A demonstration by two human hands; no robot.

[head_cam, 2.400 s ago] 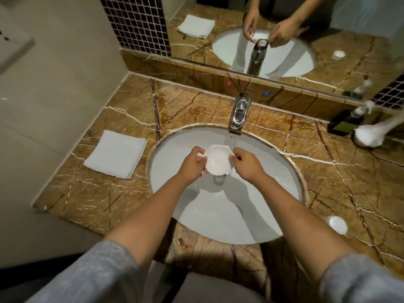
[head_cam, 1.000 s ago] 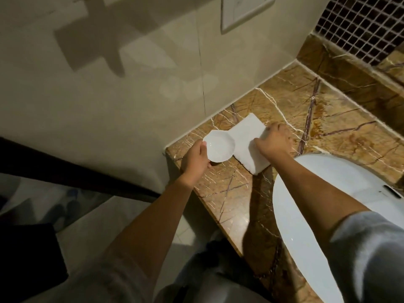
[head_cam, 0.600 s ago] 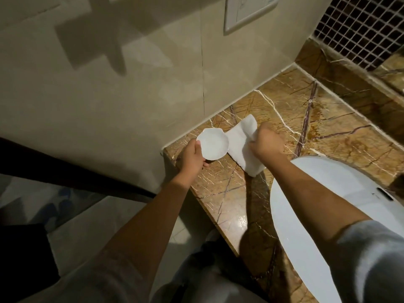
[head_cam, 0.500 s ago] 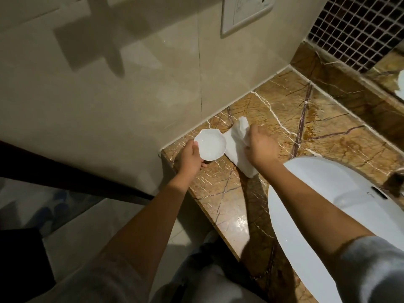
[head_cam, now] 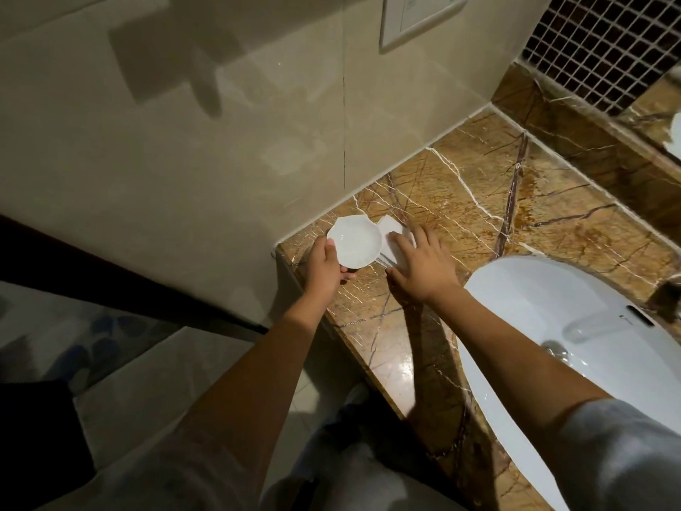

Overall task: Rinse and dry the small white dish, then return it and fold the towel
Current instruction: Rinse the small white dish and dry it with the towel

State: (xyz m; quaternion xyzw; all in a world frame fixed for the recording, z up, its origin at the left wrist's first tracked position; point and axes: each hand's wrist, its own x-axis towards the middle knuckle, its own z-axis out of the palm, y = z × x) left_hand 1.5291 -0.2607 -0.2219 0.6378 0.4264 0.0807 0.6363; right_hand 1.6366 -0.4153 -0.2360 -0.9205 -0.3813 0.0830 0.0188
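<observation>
The small white dish, with a scalloped rim, is held just above the left end of the brown marble counter. My left hand grips its near edge. The white towel is bunched right beside the dish. My right hand is on top of the towel with fingers curled into the cloth, hiding most of it. Dish and towel touch or nearly touch.
The white oval sink basin with its drain lies to the right. A beige tiled wall rises directly behind the counter's left end. The counter's front edge drops to the floor below. A dark mosaic strip is at the far right.
I turned from the sink to the counter's left end with the dish in my left hand. My right hand took the folded towel, bunched it and brought it against the dish.
</observation>
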